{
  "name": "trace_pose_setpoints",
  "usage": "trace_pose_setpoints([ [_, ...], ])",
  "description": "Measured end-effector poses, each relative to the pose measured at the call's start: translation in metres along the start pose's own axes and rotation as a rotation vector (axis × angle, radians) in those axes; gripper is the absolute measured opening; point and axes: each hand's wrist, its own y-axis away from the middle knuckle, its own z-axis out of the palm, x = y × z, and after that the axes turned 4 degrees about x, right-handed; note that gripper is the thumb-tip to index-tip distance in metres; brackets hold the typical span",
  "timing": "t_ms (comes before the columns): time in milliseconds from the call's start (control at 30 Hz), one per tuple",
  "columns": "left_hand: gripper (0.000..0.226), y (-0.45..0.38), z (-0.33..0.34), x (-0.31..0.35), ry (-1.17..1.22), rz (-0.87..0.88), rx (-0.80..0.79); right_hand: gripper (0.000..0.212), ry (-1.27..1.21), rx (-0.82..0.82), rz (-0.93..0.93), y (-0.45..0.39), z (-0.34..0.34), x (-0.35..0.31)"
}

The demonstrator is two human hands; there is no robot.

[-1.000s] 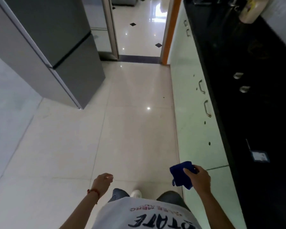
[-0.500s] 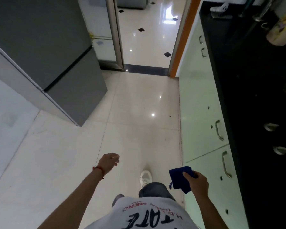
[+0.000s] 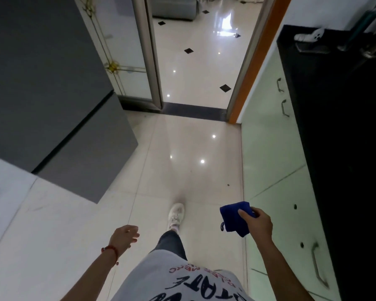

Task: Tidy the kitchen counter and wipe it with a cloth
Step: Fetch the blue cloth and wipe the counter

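My right hand (image 3: pixel 257 223) grips a folded dark blue cloth (image 3: pixel 232 218) in the air, over the floor next to the pale green cabinets. The black counter (image 3: pixel 343 148) runs along the right side, to the right of that hand. My left hand (image 3: pixel 123 236) hangs over the floor at lower left with loose fingers and holds nothing; a red thread bracelet is on its wrist.
A grey fridge (image 3: pixel 52 94) stands at the left. An open doorway (image 3: pixel 195 61) with an orange frame lies ahead. Pale green cabinet fronts (image 3: pixel 271 153) with metal handles run under the counter. A white object (image 3: pixel 308 36) and metal fittings sit at the counter's far end.
I have walked forward along the counter toward the doorway. The right hand still holds the cloth. The left hand has swung out and back.
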Motion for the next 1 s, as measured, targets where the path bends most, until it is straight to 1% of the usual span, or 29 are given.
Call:
trace_pose_setpoints([
  [133, 0.024, -0.062, -0.003, 0.092, -0.098, 0.084, -0.038, 0.040, -0.012, 0.056, 0.062, -0.051, 0.017, -0.043],
  [233, 0.025, -0.095, 0.008, 0.171, -0.196, 0.161, -0.104, 0.041, -0.020, 0.098, 0.101, -0.079, 0.022, -0.070],
  [367, 0.024, -0.130, 0.039, 0.281, -0.255, 0.276, -0.192, 0.044, -0.030, 0.144, 0.147, -0.111, 0.022, -0.098],
  [533, 0.026, -0.160, 0.092, 0.397, -0.314, 0.429, -0.259, 0.041, -0.068, 0.194, 0.183, -0.155, 0.016, -0.125],
  [667, 0.026, -0.185, 0.137, 0.459, -0.407, 0.490, -0.286, 0.042, -0.110, 0.215, 0.155, -0.210, 0.006, -0.153],
  [833, 0.027, -0.191, 0.188, 0.505, -0.514, 0.515, -0.310, 0.044, -0.204, 0.263, 0.115, -0.276, -0.035, -0.198],
  [933, 0.025, -0.185, 0.221, 0.536, -0.581, 0.599, -0.332, 0.044, -0.329, 0.328, 0.083, -0.309, -0.071, -0.226],
  [1000, 0.025, -0.175, 0.245, 0.558, -0.635, 0.675, -0.365, 0.045, -0.338, 0.390, 0.079, -0.326, -0.094, -0.237],
])
